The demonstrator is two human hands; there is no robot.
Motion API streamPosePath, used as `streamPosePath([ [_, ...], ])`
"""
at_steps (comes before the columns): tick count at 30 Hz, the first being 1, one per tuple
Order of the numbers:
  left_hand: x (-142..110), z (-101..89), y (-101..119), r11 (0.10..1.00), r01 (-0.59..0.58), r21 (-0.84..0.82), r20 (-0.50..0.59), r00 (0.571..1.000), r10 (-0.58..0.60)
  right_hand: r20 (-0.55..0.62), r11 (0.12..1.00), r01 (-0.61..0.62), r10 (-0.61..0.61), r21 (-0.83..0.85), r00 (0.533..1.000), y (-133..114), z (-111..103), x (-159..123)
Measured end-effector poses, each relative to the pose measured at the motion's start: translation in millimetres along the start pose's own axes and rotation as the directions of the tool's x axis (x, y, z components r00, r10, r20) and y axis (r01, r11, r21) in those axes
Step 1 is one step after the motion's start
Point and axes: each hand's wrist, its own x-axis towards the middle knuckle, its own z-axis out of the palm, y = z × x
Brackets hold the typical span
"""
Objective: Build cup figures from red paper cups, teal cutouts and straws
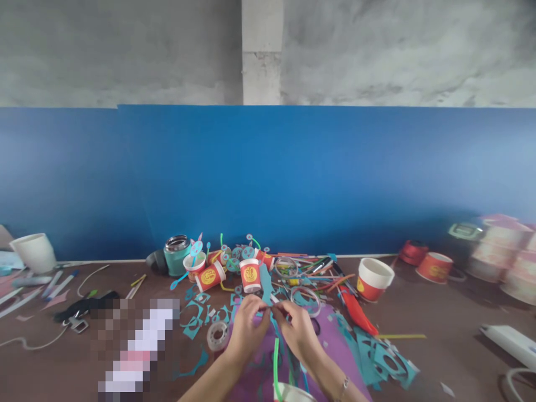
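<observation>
green straw [276,363], round-rimmed paper cup [293,393]

A rough, blotchy grey wall [125,50] rose at the back, split by a paler upright pillar [262,50]. Below ran a smooth blue panel [272,173], paler towards both ends, standing behind a dark brown table [452,346].

Paper cups [250,273] and cut-out scraps [191,331] mark a craft workspace.
</observation>
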Motion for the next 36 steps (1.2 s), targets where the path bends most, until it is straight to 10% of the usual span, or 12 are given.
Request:
streamPosePath([
  [36,0.3,-3.3,11.3,0.989,0.048,-0.137,0.012,0.999,-0.046,0.025,0.966,-0.155,0.153,0.209,0.988,-3.8,-3.3,4.8],
])
